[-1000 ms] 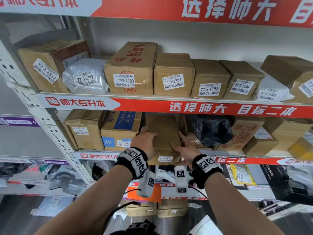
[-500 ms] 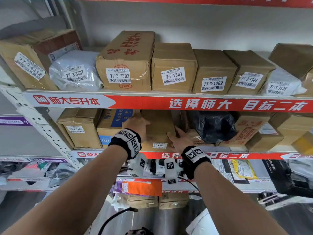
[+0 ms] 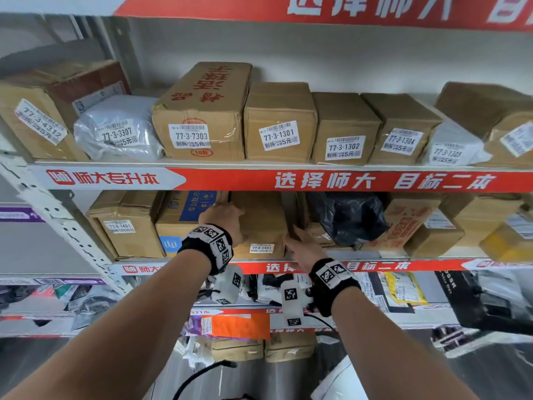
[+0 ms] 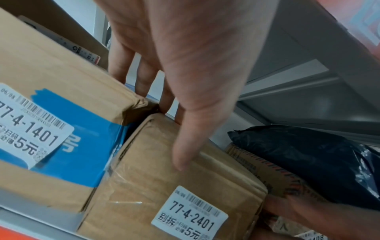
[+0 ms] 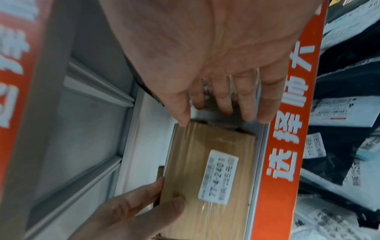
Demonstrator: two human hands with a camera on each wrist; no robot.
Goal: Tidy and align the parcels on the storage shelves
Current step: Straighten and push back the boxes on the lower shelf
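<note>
Even, bright indoor light; soft shadows under shelves; wrist views motion-blurred; head view bowed at edges.

**Ad banners line stockroom racks**

Red-and-white banner strip [image 3: 346, 180] w/ white Chinese lettering runs across mid-frame. Second red banner [image 3: 317, 7] hangs above it, white wall [image 3: 317, 53] btwn them. Third red strip [image 3: 375, 265] sits below; purple strip [image 3: 17, 215] lower left. Black cable [image 3: 202, 370] loops far below.

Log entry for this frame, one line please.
step: seating box 77-4-2401 on second shelf | left hand: grips box's left side | right hand: open at right edge | neighbours: box 77-4-1401, black bag
</note>
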